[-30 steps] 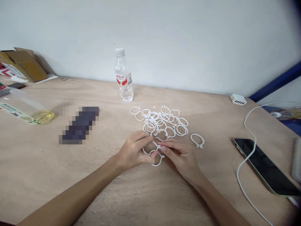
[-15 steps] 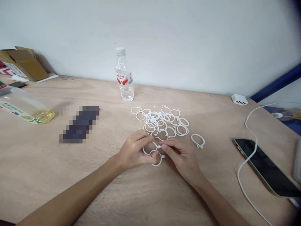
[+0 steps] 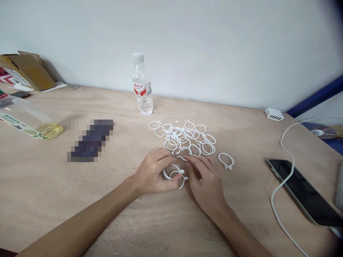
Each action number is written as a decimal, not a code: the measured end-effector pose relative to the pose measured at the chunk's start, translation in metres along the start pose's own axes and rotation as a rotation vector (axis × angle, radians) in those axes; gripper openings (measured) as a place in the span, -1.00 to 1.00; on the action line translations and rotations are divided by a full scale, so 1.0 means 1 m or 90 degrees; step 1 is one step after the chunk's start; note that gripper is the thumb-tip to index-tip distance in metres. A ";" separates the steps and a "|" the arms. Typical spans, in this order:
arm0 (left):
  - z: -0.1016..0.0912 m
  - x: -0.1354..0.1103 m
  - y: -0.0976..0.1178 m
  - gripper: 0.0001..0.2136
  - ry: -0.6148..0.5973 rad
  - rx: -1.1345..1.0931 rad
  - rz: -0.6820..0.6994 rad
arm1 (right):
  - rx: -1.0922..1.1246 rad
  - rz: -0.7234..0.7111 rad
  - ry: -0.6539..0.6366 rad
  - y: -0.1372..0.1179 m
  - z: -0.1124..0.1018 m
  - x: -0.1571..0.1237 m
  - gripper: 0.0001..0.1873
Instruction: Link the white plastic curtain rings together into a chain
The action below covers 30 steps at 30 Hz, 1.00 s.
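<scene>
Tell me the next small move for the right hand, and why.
Probably bring the right hand across to pinch the ring at its clasp. The left hand already grips that ring close to the clasp, while the right hand looks empty and rests right beside it, so a short move should reach it.

A light plywood tabletop [image 3: 53, 200] was seen bearing a loose heap of white plastic rings [image 3: 184, 139], with a single white plastic ring [image 3: 225, 160] lying just beside it. A clear plastic water bottle [image 3: 142, 96] with a red-and-white label was stood upright behind the heap. A clear plastic bottle [image 3: 29, 119] holding yellow liquid was laid on its side at the left. A black smartphone [image 3: 302, 192] was placed at the right, crossed by a thin white cable [image 3: 272, 203], and a small white charger [image 3: 274, 114] was set by the back edge.
</scene>
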<state>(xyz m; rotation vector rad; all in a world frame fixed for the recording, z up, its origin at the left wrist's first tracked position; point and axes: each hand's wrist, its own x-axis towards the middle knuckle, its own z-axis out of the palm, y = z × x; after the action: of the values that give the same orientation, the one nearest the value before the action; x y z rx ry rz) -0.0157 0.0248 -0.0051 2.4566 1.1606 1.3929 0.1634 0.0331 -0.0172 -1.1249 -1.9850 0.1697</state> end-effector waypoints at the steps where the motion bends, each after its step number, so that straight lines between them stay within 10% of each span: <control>1: 0.000 0.000 0.000 -0.87 -0.004 -0.003 0.003 | -0.010 0.011 -0.015 0.001 0.001 0.000 -0.77; 11: -0.003 0.000 0.003 -0.77 -0.106 -0.054 0.023 | -0.039 0.109 -0.126 0.002 0.004 -0.002 -0.80; 30: -0.001 -0.001 -0.001 -0.48 -0.057 0.028 -0.116 | 0.319 0.303 -0.046 -0.006 -0.005 0.007 -0.78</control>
<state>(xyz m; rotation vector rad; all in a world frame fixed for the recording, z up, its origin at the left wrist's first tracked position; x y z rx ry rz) -0.0172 0.0245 -0.0054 2.3451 1.3692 1.2070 0.1615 0.0334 -0.0071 -1.2360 -1.5692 0.9130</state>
